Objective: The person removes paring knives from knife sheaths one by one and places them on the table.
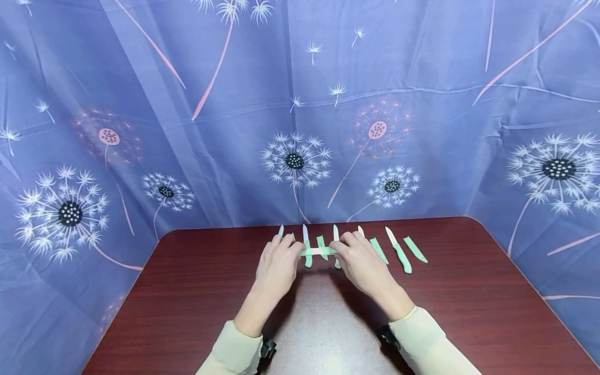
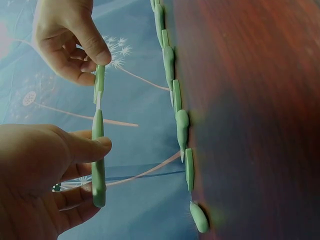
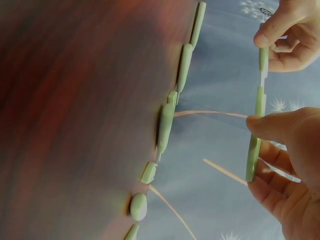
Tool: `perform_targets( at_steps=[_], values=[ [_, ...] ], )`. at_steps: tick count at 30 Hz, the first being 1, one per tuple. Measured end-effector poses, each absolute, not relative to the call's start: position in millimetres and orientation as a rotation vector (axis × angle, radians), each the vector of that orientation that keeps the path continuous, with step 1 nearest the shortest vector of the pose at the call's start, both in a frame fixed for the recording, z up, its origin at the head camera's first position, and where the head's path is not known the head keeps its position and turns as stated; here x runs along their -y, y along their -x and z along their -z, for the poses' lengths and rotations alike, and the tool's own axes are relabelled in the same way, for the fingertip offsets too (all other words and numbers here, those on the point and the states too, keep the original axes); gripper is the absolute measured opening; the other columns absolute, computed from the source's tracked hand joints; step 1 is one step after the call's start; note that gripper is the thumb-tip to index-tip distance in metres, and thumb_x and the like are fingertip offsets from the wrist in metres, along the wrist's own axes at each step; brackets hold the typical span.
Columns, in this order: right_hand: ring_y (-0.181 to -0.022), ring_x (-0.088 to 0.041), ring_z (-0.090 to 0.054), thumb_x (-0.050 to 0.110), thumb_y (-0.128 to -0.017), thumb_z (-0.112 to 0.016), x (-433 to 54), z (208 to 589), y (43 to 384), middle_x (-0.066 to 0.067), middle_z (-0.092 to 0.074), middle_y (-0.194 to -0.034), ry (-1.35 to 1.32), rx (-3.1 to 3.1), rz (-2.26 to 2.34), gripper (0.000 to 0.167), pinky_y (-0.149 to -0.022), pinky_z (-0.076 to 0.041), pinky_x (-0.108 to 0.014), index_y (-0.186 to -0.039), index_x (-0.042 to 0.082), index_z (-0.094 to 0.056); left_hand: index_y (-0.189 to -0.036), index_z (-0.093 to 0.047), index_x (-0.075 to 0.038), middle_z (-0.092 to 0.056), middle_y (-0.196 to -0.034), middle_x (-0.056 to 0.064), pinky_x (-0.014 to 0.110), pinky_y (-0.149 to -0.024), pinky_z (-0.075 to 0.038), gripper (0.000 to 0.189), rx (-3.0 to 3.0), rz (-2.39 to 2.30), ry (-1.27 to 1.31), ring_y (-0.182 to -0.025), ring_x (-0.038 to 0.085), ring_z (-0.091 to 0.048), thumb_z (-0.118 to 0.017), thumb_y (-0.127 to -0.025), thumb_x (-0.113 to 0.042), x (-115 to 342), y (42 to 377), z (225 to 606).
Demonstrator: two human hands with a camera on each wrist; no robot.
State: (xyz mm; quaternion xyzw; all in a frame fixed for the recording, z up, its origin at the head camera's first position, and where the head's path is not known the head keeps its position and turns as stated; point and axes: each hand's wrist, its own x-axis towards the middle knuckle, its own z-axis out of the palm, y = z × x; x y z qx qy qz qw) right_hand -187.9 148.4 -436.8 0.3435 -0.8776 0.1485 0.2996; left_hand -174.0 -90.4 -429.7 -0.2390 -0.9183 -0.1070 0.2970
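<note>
My left hand (image 1: 276, 263) pinches the green handle of a small paring knife (image 2: 98, 165) between thumb and fingers. My right hand (image 1: 367, 260) grips a matching green blade sheath (image 3: 254, 150) the same way. Knife and sheath are held in line, raised above the table and level in the head view. A short stretch of pale blade (image 2: 98, 102) shows between handle and sheath; the rest of the blade is hidden inside the sheath.
Behind the hands, several more green-handled knives (image 1: 402, 258) and green sheaths (image 1: 415, 249) lie in a row along the far part of the dark red-brown table (image 1: 197, 297). The hands cover some of them. A blue dandelion-print curtain (image 1: 225, 156) hangs behind the table.
</note>
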Motion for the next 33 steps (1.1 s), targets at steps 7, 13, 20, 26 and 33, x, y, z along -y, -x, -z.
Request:
perform_targets(
  at_steps=[7,13,20,26,33],
  values=[
    [-0.08,-0.025,-0.055,0.0,-0.083,-0.087,-148.8,437.8,188.3,-0.004,-0.061,-0.092,-0.906,2.333,-0.389,0.027,-0.067,-0.05,-0.035,-0.105,0.01,-0.077,-0.103,-0.079,-0.019,-0.064,-0.095,0.0,0.036,-0.066,-0.048,0.028,2.436,0.285,0.634,-0.086,0.027,-0.058,-0.09,-0.081,-0.006,91.1,173.7,429.6],
    [-0.077,-0.025,-0.053,0.002,-0.083,-0.089,-149.5,438.3,190.5,-0.005,-0.061,-0.09,-0.906,2.324,-0.396,0.026,-0.063,-0.048,-0.036,-0.105,0.008,-0.077,-0.103,-0.079,-0.019,-0.065,-0.098,-0.001,0.035,-0.066,-0.047,0.027,2.449,0.284,0.616,-0.084,0.025,-0.056,-0.09,-0.082,-0.008,91.9,173.9,429.4],
    [-0.077,-0.025,-0.054,0.003,-0.083,-0.089,-150.9,437.7,190.8,-0.005,-0.062,-0.091,-0.898,2.337,-0.395,0.027,-0.063,-0.049,-0.036,-0.106,0.01,-0.077,-0.103,-0.079,-0.02,-0.065,-0.099,-0.001,0.035,-0.067,-0.047,0.026,2.449,0.285,0.61,-0.085,0.025,-0.056,-0.09,-0.083,-0.008,92.6,174.7,429.2],
    [-0.079,-0.025,-0.057,0.001,-0.081,-0.089,-152.1,437.5,192.0,-0.005,-0.063,-0.091,-0.9,2.319,-0.398,0.028,-0.067,-0.052,-0.038,-0.104,0.01,-0.077,-0.101,-0.079,-0.019,-0.065,-0.097,-0.001,0.035,-0.067,-0.046,0.023,2.443,0.294,0.605,-0.084,0.026,-0.056,-0.089,-0.084,-0.008,93.5,175.3,429.5],
    [-0.083,-0.028,-0.06,0.0,-0.083,-0.087,-152.6,436.8,191.0,-0.006,-0.064,-0.094,-0.867,2.366,-0.408,0.028,-0.107,-0.05,-0.057,-0.106,0.01,-0.076,-0.1,-0.079,-0.019,-0.064,-0.094,-0.001,0.035,-0.066,-0.046,0.023,2.436,0.306,0.604,-0.083,0.026,-0.055,-0.089,-0.083,-0.008,92.8,174.0,428.1]
  ],
)
